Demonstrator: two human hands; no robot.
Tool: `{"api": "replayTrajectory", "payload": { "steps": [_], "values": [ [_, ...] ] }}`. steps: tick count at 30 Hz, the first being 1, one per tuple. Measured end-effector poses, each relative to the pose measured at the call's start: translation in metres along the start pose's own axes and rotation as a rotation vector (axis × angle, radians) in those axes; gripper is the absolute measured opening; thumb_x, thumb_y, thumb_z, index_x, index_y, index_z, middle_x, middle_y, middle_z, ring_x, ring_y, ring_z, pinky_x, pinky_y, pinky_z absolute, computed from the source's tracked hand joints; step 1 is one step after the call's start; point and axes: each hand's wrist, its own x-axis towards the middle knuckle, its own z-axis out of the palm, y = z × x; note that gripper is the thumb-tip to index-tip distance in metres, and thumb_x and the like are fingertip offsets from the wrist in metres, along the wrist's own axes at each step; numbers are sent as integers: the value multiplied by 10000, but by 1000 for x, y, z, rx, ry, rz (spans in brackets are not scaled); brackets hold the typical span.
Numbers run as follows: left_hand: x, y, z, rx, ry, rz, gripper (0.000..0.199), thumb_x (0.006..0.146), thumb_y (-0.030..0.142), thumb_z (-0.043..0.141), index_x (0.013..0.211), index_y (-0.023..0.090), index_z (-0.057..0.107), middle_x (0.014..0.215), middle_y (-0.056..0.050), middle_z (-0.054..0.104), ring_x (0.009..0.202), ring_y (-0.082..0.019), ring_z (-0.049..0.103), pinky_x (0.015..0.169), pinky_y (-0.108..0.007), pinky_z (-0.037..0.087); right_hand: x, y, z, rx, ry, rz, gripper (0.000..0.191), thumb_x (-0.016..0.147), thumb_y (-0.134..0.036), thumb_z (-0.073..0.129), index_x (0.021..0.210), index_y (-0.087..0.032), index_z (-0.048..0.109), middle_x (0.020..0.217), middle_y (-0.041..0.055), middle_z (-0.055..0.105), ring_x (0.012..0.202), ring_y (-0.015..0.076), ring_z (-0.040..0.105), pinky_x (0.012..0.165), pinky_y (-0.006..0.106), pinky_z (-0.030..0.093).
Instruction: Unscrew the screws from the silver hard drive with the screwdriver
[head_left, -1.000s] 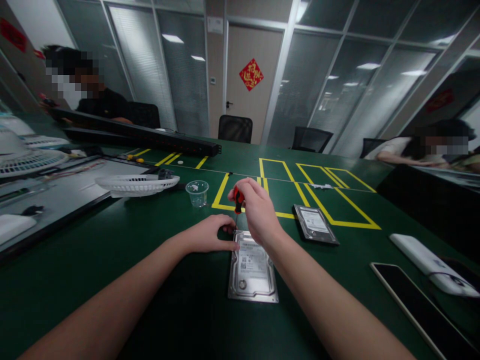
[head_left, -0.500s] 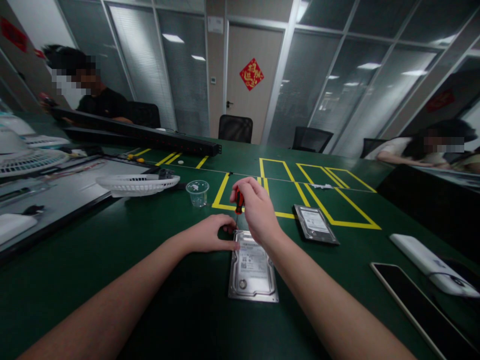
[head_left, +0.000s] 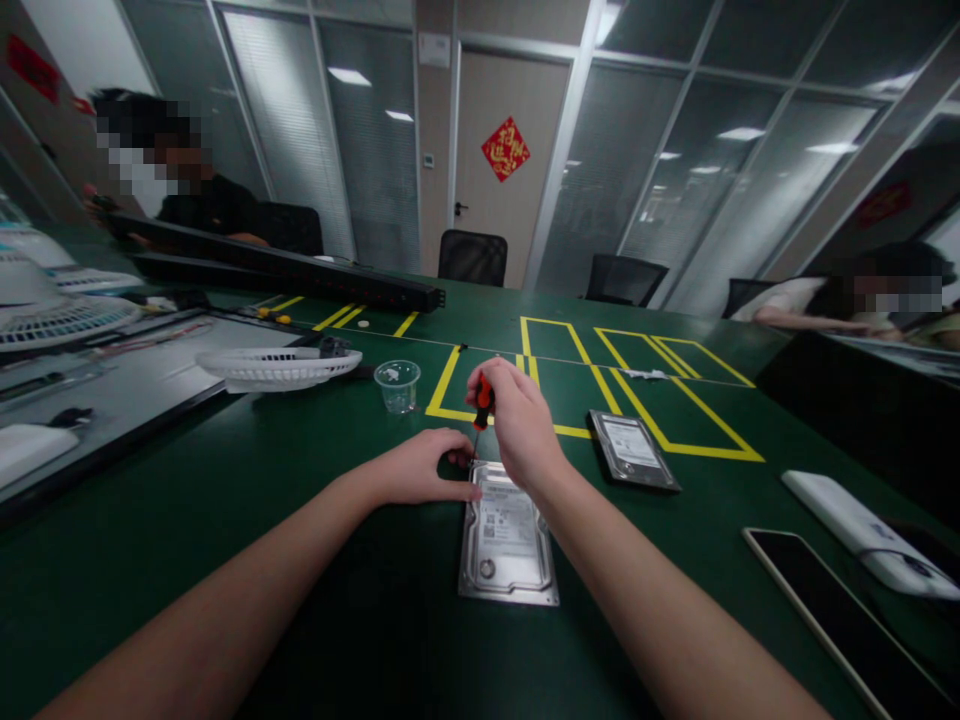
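Note:
A silver hard drive lies flat on the green table, label up. My right hand is closed around a red and black screwdriver, its shaft pointing down to the drive's far left corner. At that corner, my left hand grips the drive's left edge, thumb on top and fingers curled beyond it. Some left fingertips are in shadow. To the right of my hands lies a second hard drive.
A clear plastic cup stands left of my hands, near a white fan grille. A phone and a white device lie right. Two people sit across the table, one at far left, another at far right.
The screwdriver's handle has turned and tilts slightly more to the right in my right hand. My left hand keeps its place at the drive's corner.

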Motion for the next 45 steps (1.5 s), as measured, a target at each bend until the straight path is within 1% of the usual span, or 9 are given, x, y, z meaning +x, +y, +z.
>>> {"api": "replayTrajectory", "payload": {
  "steps": [5, 11, 19, 25, 29, 33, 39, 43, 45],
  "values": [
    [0, 0, 0, 6, 0, -4, 493, 764, 541, 790, 1070, 167, 690, 1000, -72, 684, 894, -230, 629, 772, -320, 480, 0, -2, 2, 51, 14, 34, 140, 865, -327, 524, 772, -236, 578, 652, -26, 559, 631, 143, 509, 586, 286, 389],
    [-1, 1, 0, 2, 7, -11, 496, 759, 529, 793, 1091, 176, 689, 995, -68, 686, 898, -235, 633, 771, -323, 482, 0, -1, 0, -16, 13, -21, 214, 873, -311, 513, 679, -226, 550, 701, -2, 576, 690, 148, 517, 634, 294, 412],
    [-1, 3, -1, 3, -7, -16, 517, 762, 538, 789, 1112, 172, 684, 1017, -73, 689, 906, -235, 632, 769, -321, 484, 1, 0, 0, -3, 6, -15, 217, 877, -313, 493, 687, -226, 553, 670, -14, 547, 691, 150, 540, 618, 286, 406],
    [-1, 2, 0, 7, 6, -18, 509, 760, 537, 789, 1100, 171, 689, 1008, -73, 692, 898, -235, 636, 768, -322, 486, 1, 1, 1, 15, 21, 17, 178, 888, -361, 518, 768, -238, 564, 664, -25, 560, 657, 145, 522, 617, 285, 410],
    [-1, 3, -1, -12, -4, -12, 499, 763, 525, 789, 1107, 177, 689, 1017, -74, 695, 906, -236, 638, 774, -326, 492, 2, 0, 0, -1, 15, 15, 234, 885, -365, 525, 701, -226, 561, 697, -4, 576, 689, 148, 527, 634, 291, 421],
    [-1, 2, -1, -9, -2, -3, 496, 764, 528, 787, 1095, 172, 693, 1011, -77, 696, 902, -237, 638, 777, -329, 494, 3, 0, 0, -5, 25, 8, 226, 875, -336, 523, 684, -223, 565, 702, 0, 578, 701, 150, 533, 630, 293, 412],
    [-1, 3, -1, -13, -4, -9, 484, 764, 520, 793, 1088, 176, 689, 1006, -70, 695, 903, -236, 639, 778, -325, 495, 0, -2, 2, 60, -19, 39, 237, 897, -340, 489, 711, -221, 578, 681, -12, 552, 668, 141, 552, 580, 278, 391],
    [-1, 4, -1, -5, -1, -15, 495, 763, 517, 798, 1097, 169, 687, 1000, -70, 693, 891, -232, 636, 778, -330, 498, -2, -2, 4, 131, -30, 49, 199, 928, -391, 500, 808, -240, 548, 693, -41, 540, 600, 118, 511, 559, 268, 375],
    [-1, 3, -1, 1, 5, -17, 501, 760, 518, 801, 1099, 168, 687, 1007, -74, 692, 891, -232, 636, 774, -330, 497, -2, 0, 4, 139, -30, 34, 204, 937, -413, 505, 823, -246, 525, 708, -44, 543, 595, 114, 494, 562, 267, 372]
  ]
}}
